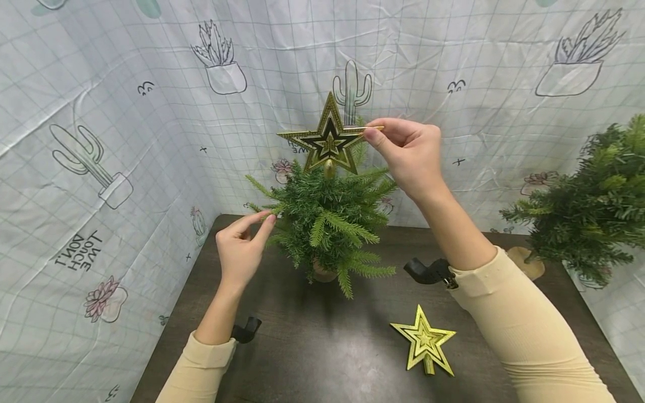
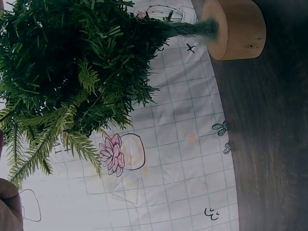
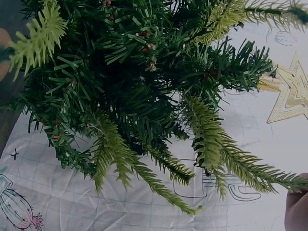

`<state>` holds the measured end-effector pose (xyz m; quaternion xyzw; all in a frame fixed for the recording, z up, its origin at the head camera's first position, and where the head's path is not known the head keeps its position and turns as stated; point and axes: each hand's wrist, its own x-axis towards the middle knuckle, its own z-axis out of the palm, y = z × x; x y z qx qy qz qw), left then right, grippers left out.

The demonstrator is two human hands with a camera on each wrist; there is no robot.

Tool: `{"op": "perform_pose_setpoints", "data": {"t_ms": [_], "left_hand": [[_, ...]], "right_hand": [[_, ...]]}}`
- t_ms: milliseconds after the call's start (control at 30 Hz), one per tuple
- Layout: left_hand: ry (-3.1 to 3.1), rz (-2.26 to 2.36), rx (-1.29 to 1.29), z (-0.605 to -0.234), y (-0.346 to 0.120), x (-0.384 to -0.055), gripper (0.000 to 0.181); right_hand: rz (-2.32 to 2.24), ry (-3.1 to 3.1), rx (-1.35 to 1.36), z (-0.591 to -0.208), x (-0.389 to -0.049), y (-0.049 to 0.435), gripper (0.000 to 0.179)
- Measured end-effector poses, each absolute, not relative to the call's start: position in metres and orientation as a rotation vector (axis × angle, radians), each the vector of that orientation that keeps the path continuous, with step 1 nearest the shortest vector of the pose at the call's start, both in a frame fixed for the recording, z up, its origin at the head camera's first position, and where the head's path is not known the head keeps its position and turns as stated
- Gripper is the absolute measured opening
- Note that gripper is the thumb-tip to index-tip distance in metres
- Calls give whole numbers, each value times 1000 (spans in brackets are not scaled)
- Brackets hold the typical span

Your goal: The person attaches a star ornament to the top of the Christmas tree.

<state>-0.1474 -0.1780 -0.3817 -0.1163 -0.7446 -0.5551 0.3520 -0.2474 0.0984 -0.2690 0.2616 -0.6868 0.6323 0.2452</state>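
A small artificial Christmas tree (image 1: 327, 218) stands upright on a round wooden base (image 2: 245, 33), mixing dark needles with lighter green sprigs. A gold star topper (image 1: 330, 143) sits at its top. My left hand (image 1: 239, 246) pinches the tip of a light green branch (image 2: 43, 139) on the tree's left side between thumb and index finger. High on the right, my right hand (image 1: 408, 148) pinches the end of another light green branch (image 3: 255, 166) beside the star. The star's right point overlaps those fingertips in the head view.
A second gold star topper (image 1: 424, 340) lies on the dark wooden table (image 1: 322, 341), front right of the tree. Another artificial tree (image 1: 599, 196) stands at the far right. Behind and to the left hangs a white grid-patterned cloth (image 1: 282, 61) with cactus drawings.
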Motion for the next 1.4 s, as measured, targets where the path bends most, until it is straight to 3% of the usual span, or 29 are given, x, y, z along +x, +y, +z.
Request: {"op": "perform_pose_setpoints", "data": {"t_ms": [1100,1400], "left_hand": [[-1916,-1460,-291,-379,-184,-144,13],[-1855,-1464,-282,-405,-202,-152,10]], "right_hand": [[1970,-1799,591,-264,-245,106,7],[2069,-1705,558,-261,-245,122,11]]}}
